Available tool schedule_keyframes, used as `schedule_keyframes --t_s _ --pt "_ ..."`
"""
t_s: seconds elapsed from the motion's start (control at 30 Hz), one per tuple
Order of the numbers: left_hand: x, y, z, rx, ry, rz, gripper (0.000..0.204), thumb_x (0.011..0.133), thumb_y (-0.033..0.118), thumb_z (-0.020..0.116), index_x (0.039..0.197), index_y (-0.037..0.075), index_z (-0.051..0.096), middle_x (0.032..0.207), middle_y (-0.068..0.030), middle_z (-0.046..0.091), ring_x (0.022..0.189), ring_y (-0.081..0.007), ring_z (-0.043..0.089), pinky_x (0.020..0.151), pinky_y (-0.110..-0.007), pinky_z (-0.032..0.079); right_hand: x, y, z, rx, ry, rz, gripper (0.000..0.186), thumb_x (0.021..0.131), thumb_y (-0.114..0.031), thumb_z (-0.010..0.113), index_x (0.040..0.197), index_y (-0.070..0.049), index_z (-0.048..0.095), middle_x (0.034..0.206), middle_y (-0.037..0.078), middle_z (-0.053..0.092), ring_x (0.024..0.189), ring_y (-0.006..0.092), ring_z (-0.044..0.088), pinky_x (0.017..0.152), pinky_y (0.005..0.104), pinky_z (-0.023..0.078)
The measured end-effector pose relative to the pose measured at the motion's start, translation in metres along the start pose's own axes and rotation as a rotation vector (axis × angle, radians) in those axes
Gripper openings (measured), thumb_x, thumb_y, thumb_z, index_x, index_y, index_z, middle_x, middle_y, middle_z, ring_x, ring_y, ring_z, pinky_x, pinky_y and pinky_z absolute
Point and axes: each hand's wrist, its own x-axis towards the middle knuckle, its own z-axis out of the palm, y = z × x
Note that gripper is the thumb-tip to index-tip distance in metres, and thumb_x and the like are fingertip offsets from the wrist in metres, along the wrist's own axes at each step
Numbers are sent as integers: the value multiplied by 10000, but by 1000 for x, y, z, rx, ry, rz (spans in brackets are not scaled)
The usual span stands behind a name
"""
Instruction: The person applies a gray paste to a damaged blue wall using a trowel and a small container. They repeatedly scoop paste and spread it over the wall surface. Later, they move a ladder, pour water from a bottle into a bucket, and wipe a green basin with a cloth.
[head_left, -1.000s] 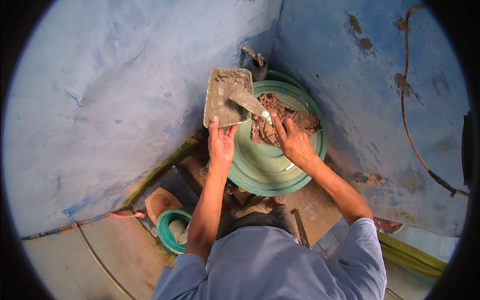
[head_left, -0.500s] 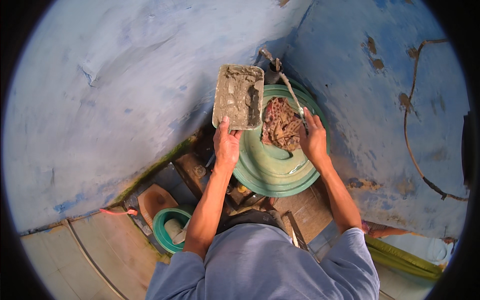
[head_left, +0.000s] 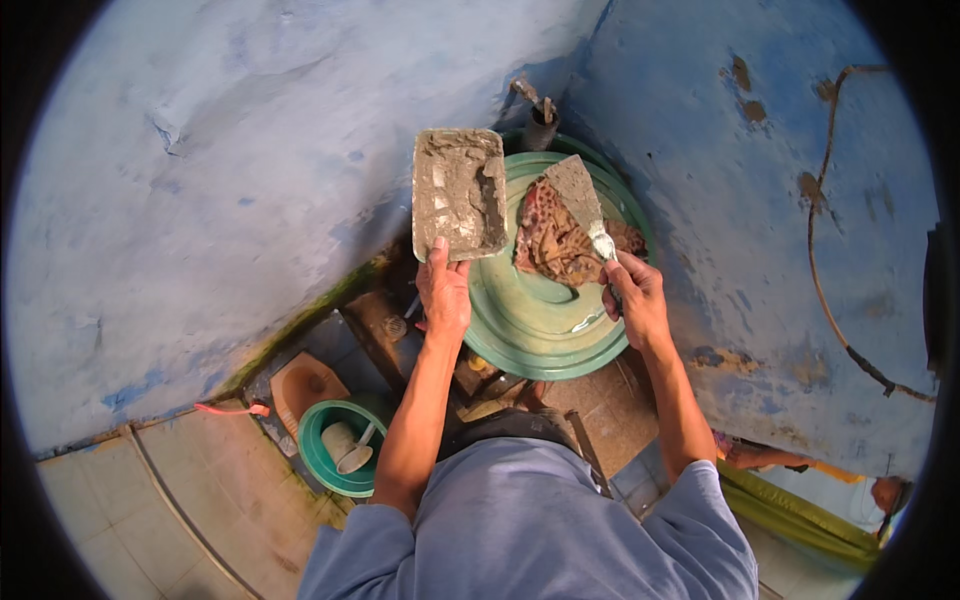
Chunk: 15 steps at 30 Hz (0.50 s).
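My left hand [head_left: 444, 291] grips the near edge of a rectangular board [head_left: 459, 193] covered with grey mortar, held level in front of the blue wall. My right hand [head_left: 632, 297] holds a trowel [head_left: 585, 200] by its handle, its mortar-smeared blade pointing up and away over a big green lid [head_left: 540, 318]. A crumpled patterned cloth [head_left: 552, 237] lies on that lid under the trowel.
Blue plastered walls [head_left: 240, 160] meet in a corner with a pipe stub [head_left: 538, 120]. Low at the left stands a small green bucket [head_left: 335, 470] with a scoop, beside a brown squat pan [head_left: 300, 383]. A dark cable [head_left: 830, 300] runs down the right wall. Tiled floor lies at the lower left.
The trowel has lifted off the cloth and now points upward over the lid. The mortar board stays held up in my left hand.
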Motion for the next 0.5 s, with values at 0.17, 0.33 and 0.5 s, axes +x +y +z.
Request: schedule_keyframes --t_s 0.17,0.33,0.5 --pt "-7 -9 11 102 -34 156 454 899 200 642 1280 26 466 1278 -107 524 1173 -234 520 1031 -422 420 -53 -3 31 -136 -58 88 231 961 -161 519 1058 29 609 644 8 545 462 69 491 397 237 381" --pt "-17 -18 18 158 -43 268 384 889 165 653 1218 6 532 1151 -61 589 1002 -137 553 886 -333 462 -71 7 69 -125 46 85 181 957 -123 495 1021 25 577 640 9 532 465 61 470 415 238 373" --pt "-26 -21 21 260 -109 305 383 914 151 600 1245 -8 490 1162 -81 565 1029 -178 545 907 -367 471 -54 20 85 -196 160 -58 195 932 -117 504 1001 50 577 638 96 552 520 139 505 509 310 417"
